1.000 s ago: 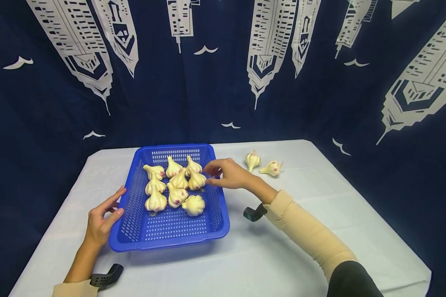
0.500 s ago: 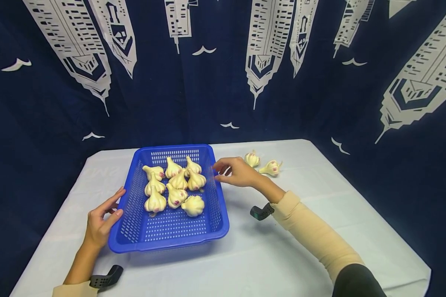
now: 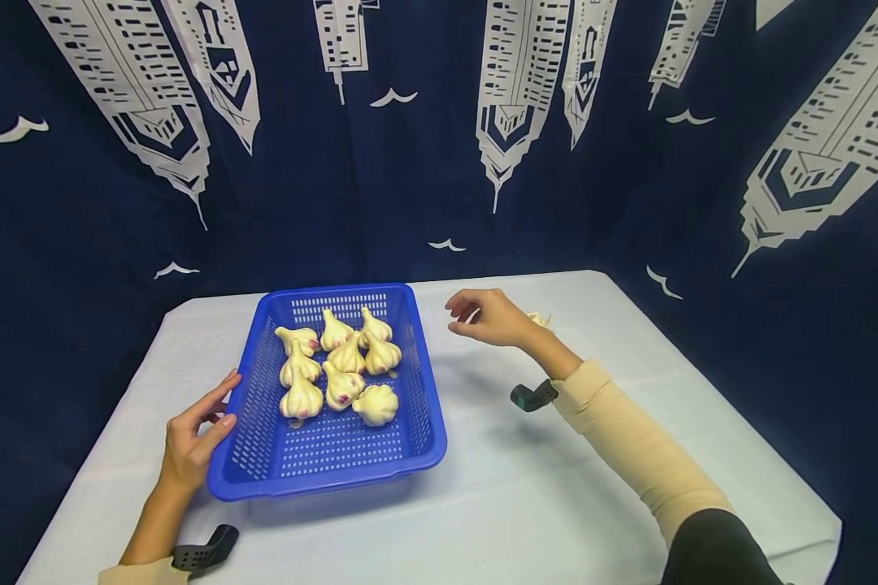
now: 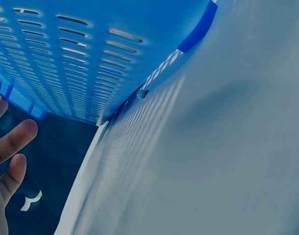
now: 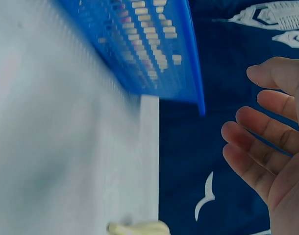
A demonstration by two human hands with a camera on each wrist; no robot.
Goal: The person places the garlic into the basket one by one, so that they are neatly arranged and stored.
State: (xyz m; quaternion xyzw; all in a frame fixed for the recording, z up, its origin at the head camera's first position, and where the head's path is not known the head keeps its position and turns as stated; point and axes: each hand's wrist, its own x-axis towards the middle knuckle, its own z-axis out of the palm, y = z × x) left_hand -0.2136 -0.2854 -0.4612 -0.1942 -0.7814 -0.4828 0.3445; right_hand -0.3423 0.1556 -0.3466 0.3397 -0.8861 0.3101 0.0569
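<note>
Several pale garlic bulbs (image 3: pixel 375 405) lie in the blue plastic basket (image 3: pixel 329 486), whose walls and floor are slotted. At the basket's left rim is my left hand (image 3: pixel 189 448), its thumb and index finger touching the rim from outside. Other left fingers (image 4: pixel 23 133) stand loose beside the basket wall in the left wrist view. My right hand (image 3: pixel 492 317) hovers right of the basket, fingers loosely bent and holding nothing. Behind it, a loose garlic bulb (image 3: pixel 540 319) is mostly hidden; part of a garlic bulb (image 5: pixel 139 228) shows in the right wrist view.
A white cloth covers the table (image 3: pixel 527 504). Behind and beside it hangs a dark blue curtain (image 3: pixel 285 211) with white building prints. Each wrist carries a black device, such as the right wrist's band (image 3: pixel 534 396).
My right hand has drawn away from the basket's right side, moving right and back, and now covers most of the loose garlic. The left hand stays at the rim.
</note>
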